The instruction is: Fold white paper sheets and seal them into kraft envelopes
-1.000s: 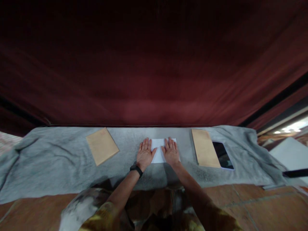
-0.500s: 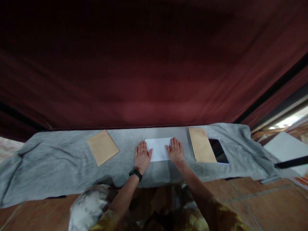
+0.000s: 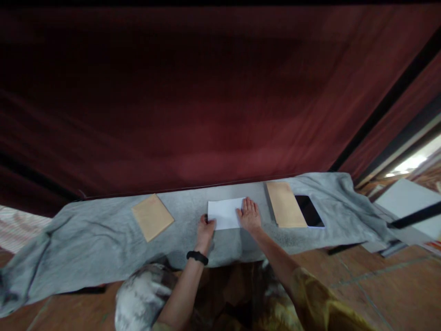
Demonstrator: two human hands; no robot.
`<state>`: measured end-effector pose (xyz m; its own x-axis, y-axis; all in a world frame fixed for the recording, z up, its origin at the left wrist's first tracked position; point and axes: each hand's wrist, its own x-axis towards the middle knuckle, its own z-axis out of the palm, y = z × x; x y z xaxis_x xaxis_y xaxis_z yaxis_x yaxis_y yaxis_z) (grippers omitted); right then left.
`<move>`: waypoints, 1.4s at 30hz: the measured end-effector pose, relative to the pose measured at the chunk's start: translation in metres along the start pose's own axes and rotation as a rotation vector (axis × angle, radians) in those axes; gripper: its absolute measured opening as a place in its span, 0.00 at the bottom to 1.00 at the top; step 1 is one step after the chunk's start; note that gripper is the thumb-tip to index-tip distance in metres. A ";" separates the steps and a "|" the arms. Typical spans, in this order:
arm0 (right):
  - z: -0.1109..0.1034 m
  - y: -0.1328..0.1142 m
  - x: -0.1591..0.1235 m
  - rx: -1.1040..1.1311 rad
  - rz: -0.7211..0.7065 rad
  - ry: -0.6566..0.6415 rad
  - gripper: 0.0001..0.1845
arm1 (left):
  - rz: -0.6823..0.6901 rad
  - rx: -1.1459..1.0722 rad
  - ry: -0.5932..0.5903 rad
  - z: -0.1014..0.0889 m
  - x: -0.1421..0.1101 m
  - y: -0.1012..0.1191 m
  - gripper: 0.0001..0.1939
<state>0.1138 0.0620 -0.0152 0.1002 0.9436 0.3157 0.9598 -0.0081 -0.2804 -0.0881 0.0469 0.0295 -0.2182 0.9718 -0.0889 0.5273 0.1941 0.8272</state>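
A white sheet of paper [image 3: 225, 213] lies on the grey cloth between my hands, and it may be folded. My left hand [image 3: 206, 229] is at the paper's lower left corner, its thumb and curled fingers closed on the edge. A dark band circles that wrist. Over the right end of the paper, my right hand [image 3: 250, 215] rests flat with its fingers stretched out. To the left is a brown envelope [image 3: 153, 217], lying at a slant. A second brown envelope [image 3: 286, 206] sits to the right of my right hand.
A dark-screened phone [image 3: 310, 212] lies against the right envelope. The grey cloth [image 3: 103, 239] covers a long narrow surface. Behind it hangs a dark red fabric wall [image 3: 213, 115] with black poles at the sides. Tiled floor [image 3: 386, 280] shows in front.
My left hand has gone from lying flat on the paper's left end to gripping its lower left corner. My right hand stays flat. The view has tilted slightly.
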 end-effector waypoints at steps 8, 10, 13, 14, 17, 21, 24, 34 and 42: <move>-0.014 -0.003 -0.008 0.097 -0.052 0.035 0.30 | -0.150 -0.347 -0.034 -0.013 -0.014 0.006 0.17; -0.020 -0.007 -0.022 0.162 -0.147 0.028 0.30 | -0.160 -0.401 -0.045 -0.016 -0.016 0.009 0.19; -0.031 -0.018 -0.045 0.232 -0.284 -0.010 0.33 | -0.142 -0.468 -0.067 -0.018 -0.021 0.021 0.21; -0.035 -0.023 -0.049 0.284 -0.287 -0.025 0.33 | -0.130 -0.485 -0.082 -0.019 -0.022 0.027 0.22; -0.052 -0.033 -0.047 0.565 -0.123 -0.046 0.28 | -0.063 -0.559 -0.141 -0.023 -0.028 0.045 0.25; -0.078 -0.037 -0.027 1.052 0.169 -0.062 0.25 | 0.001 -0.545 -0.125 -0.028 -0.036 0.057 0.28; -0.093 -0.038 -0.021 1.331 0.321 -0.109 0.25 | -0.117 -0.568 -0.069 -0.025 -0.042 0.050 0.24; -0.085 -0.030 -0.027 1.520 0.487 -0.239 0.21 | -0.133 -0.796 -0.231 -0.029 -0.052 0.035 0.26; -0.045 -0.005 -0.025 1.119 0.371 -0.073 0.25 | -0.119 -0.646 -0.044 -0.004 -0.039 0.013 0.16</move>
<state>0.1182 0.0233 0.0190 0.2742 0.9617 0.0052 0.1076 -0.0253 -0.9939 -0.0761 0.0112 0.0457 -0.2038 0.9559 -0.2113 -0.1000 0.1944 0.9758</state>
